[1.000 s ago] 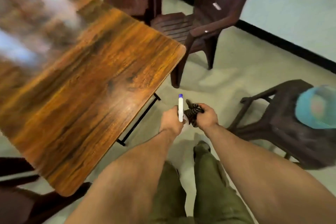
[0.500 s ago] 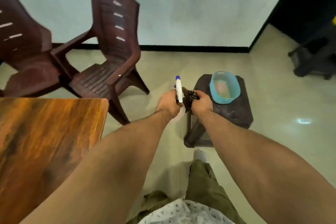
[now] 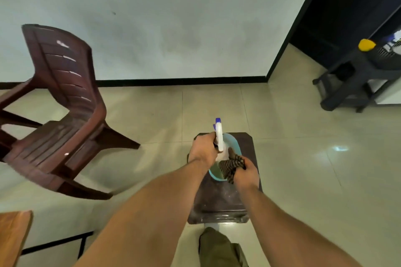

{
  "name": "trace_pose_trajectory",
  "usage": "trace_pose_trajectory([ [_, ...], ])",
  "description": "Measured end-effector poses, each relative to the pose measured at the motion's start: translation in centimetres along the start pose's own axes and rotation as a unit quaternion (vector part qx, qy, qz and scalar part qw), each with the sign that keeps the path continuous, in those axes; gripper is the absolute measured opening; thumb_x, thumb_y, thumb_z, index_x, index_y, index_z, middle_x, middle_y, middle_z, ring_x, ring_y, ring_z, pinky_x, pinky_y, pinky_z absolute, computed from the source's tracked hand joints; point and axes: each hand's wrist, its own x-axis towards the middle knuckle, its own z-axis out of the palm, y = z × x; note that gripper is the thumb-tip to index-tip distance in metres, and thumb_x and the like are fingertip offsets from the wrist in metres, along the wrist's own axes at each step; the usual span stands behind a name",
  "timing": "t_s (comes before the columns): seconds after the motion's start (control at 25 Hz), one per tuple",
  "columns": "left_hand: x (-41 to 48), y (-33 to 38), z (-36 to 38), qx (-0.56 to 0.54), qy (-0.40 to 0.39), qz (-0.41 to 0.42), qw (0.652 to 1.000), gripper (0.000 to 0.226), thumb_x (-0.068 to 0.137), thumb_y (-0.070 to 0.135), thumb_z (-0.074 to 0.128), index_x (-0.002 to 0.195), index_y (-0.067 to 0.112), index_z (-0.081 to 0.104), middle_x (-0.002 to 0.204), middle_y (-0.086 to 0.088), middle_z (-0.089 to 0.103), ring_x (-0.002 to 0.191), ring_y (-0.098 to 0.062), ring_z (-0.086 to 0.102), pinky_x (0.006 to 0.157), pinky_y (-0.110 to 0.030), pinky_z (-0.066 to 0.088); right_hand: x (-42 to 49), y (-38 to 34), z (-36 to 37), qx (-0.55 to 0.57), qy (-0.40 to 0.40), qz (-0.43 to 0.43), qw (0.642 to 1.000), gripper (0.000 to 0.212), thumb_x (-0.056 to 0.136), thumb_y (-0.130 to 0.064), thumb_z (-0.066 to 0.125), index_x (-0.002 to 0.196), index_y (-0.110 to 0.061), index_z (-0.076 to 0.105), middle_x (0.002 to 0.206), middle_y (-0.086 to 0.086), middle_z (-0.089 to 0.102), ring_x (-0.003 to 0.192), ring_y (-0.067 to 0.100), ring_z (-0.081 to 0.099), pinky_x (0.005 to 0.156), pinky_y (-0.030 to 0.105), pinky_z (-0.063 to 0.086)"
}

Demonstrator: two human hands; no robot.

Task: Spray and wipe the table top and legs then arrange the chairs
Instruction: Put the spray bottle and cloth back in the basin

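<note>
Lying well left of the fingers, the tabletop (image 3: pixel 13 234) is out of reach. Right hand (image 3: pixel 247 172) fingers clutch the cloth (image 3: pixel 231 166) over the basin (image 3: pixel 213 174) on the stool (image 3: pixel 219 201); left hand (image 3: pixel 202 149) fingers grasp the spray bottle (image 3: pixel 219 136), which could knock the basin over.

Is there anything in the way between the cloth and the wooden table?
Nothing I can see. The right hand holds the cloth over the blue basin on the stool. The table corner is down at the left, with only bare floor and the person's own left arm between. The chair stands farther back.
</note>
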Motion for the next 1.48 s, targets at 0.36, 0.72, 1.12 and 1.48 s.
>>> trace_pose_trajectory([
  [0.36,9.4,-0.6,6.1,0.008,-0.038,-0.080,0.996,0.022,0.086,0.014,0.064,0.105,0.023,0.071,0.099,-0.002,0.071,0.090,-0.025,0.067,0.083,-0.039,0.059,9.0,0.9,-0.2,-0.031,-0.032,0.070,0.997,0.043,0.093,-0.002,0.043,0.119,-0.026,0.067,0.110,-0.002,0.070,0.108,0.022,0.063,0.097,0.047,0.055],
  [0.72,11.8,-1.8,9.5,0.011,-0.060,-0.081,0.995,0.034,0.093,0.014,0.066,0.127,0.020,0.069,0.111,-0.004,0.074,0.093,-0.017,0.065,0.080,-0.024,0.048,10.6,3.4,1.0,-0.052,-0.079,0.143,0.985,0.038,0.099,-0.006,0.043,0.129,-0.021,0.062,0.123,0.001,0.066,0.120,0.025,0.057,0.104,0.046,0.050],
  [1.12,12.6,-3.8,11.3,-0.001,-0.085,-0.114,0.990,0.034,0.095,0.010,0.061,0.125,0.026,0.068,0.104,0.000,0.073,0.093,-0.018,0.068,0.080,-0.026,0.053,10.2,6.2,2.3,0.051,-0.033,0.212,0.975,0.032,0.102,-0.008,0.044,0.125,-0.020,0.063,0.120,0.003,0.067,0.115,0.025,0.060,0.098,0.046,0.055],
  [1.48,12.4,-3.2,10.0,0.008,-0.099,-0.096,0.990,0.056,0.094,0.004,0.060,0.145,0.028,0.053,0.121,-0.008,0.071,0.110,-0.029,0.067,0.098,-0.041,0.056,11.7,4.2,0.8,0.091,-0.051,0.239,0.965,0.030,0.103,-0.008,0.043,0.123,-0.020,0.061,0.119,0.002,0.064,0.113,0.025,0.058,0.103,0.046,0.051],
])
